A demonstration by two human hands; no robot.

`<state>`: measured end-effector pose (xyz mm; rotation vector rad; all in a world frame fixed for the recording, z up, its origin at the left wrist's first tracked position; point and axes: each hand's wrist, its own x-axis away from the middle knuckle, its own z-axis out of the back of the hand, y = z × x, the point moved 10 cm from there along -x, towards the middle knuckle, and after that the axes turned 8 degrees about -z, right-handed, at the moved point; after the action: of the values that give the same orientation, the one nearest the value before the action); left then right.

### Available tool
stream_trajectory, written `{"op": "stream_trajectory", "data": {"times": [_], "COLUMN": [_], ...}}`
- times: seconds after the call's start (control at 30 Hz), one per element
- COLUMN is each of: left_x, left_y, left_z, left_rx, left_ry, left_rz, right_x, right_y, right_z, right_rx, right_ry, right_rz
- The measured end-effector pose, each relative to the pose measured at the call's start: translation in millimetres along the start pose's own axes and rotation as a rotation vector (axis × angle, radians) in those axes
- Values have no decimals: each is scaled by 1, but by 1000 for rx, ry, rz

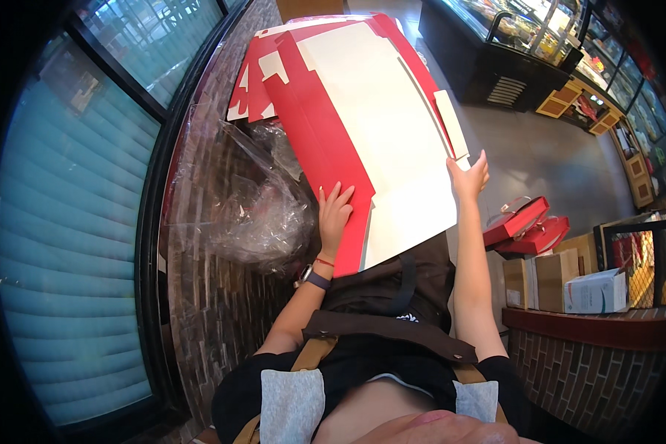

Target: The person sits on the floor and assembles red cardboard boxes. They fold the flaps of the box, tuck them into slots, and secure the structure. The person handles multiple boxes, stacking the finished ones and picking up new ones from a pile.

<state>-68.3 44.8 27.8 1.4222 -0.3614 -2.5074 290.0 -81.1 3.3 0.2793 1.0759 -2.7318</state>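
A large flat sheet of box cardboard (399,148), white in the middle with red side panels, spreads in front of me, its near end by my apron (392,296). My left hand (335,211) lies on the red left panel, fingers stretched apart and holding nothing. At the right edge, my right hand (469,177) rests against the card beside a narrow white flap (451,124) that stands up. Its thumb touches the card and its fingers extend outward past the edge. More red and white sheets (254,81) lie beneath at the far left.
Crumpled clear plastic (263,229) sits left of the sheets, close to the teal-covered window (74,244). Red boxes with handles (529,226), brown cartons (555,277) and a white-blue box (596,291) stand at right by a brick ledge (592,325). A display case (496,59) stands beyond.
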Motion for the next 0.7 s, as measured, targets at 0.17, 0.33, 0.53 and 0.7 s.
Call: {"op": "stream_trajectory", "data": {"times": [0.17,0.33,0.53,0.7], "left_x": [5,27,52,57], "left_y": [4,-29,-67,-92], "left_z": [42,67,64,56], "left_rx": [73,398,482,492], "left_ry": [308,525,625,605], "left_rz": [46,414,675,829], "right_x": [-23,-4,27,62], "right_y": [25,80,201,153], "right_z": [-21,-36,-50,51], "right_rx": [-383,-806,-992,-3], "right_ry": [-27,-135,-202,-1], "right_rz": [35,-364,-653,-140]}}
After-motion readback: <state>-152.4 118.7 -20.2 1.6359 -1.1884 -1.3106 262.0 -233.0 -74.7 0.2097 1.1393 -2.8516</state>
